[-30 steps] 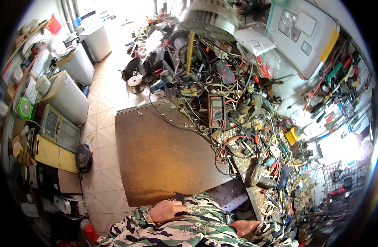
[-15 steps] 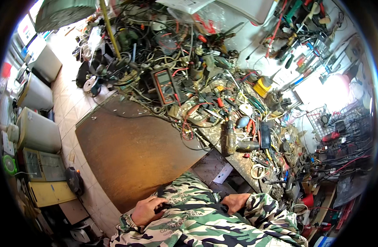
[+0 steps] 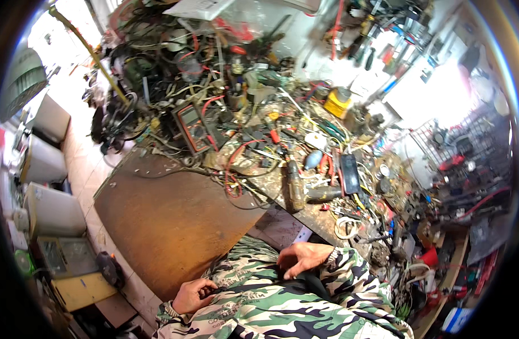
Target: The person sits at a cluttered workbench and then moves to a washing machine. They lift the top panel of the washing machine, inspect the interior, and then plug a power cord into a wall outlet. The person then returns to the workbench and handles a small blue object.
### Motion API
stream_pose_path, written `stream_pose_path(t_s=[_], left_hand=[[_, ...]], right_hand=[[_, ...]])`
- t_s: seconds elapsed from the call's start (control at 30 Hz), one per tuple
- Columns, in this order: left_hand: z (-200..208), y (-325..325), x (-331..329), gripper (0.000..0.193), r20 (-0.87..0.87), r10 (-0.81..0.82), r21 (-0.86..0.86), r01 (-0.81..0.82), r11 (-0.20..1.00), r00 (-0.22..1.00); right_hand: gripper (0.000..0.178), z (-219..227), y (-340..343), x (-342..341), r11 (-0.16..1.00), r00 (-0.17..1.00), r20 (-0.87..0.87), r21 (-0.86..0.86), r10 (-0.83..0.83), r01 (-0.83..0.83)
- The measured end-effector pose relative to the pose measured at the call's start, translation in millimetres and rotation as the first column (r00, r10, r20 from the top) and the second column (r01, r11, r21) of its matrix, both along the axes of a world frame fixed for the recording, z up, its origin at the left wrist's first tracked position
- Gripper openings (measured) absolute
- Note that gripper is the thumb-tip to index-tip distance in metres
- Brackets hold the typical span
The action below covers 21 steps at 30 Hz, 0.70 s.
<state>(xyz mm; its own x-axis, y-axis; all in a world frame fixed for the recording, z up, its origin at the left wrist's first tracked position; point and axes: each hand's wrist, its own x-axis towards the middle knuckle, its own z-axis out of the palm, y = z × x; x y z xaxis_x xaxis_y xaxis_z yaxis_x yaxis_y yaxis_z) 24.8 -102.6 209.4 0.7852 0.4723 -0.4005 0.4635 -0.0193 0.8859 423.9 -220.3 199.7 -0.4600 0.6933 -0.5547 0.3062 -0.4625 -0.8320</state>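
My left hand (image 3: 193, 296) rests on the camouflage clothing (image 3: 259, 308) over my lap. Its fingers are loosely bent, the thumb stands apart from them, and nothing shows in between. My right hand (image 3: 305, 258) hovers just above the lap with its fingers spread and holds nothing. Closest to that hand are a white power strip (image 3: 302, 234) below the bench edge and the cluttered workbench. On the bench lie a cordless drill (image 3: 295, 183), a dark phone-like slab (image 3: 350, 174), a blue rubber bulb (image 3: 313, 160) and a coil of pale cable (image 3: 346, 227).
A brown board (image 3: 174, 214) spreads in front of me on the left. Behind it stands a multimeter (image 3: 193, 129) among heaped cables. A yellow container (image 3: 337, 101) sits farther right. Tools hang on the right wall; white appliances (image 3: 56, 210) line the left.
My right hand has lifted from the lap, moved slightly left and forward, and spread its fingers. My left hand stays on the lap. The view has turned to the right.
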Motion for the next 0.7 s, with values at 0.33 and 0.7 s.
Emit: stream_pose_path(t_s=[0.33,0.7], left_hand=[[-7,-15,-1,0.035,-0.007,0.073,-0.037,-0.073,0.997,0.997],[-19,-47,-18,0.029,0.080,0.294,-0.038,-0.292,0.956,0.952]], right_hand=[[0.043,10,81,-52,0.933,0.967,0.089,0.298,-0.238,0.202],[0.023,207,150,-121,0.337,0.846,-0.504,0.776,-0.176,0.533]])
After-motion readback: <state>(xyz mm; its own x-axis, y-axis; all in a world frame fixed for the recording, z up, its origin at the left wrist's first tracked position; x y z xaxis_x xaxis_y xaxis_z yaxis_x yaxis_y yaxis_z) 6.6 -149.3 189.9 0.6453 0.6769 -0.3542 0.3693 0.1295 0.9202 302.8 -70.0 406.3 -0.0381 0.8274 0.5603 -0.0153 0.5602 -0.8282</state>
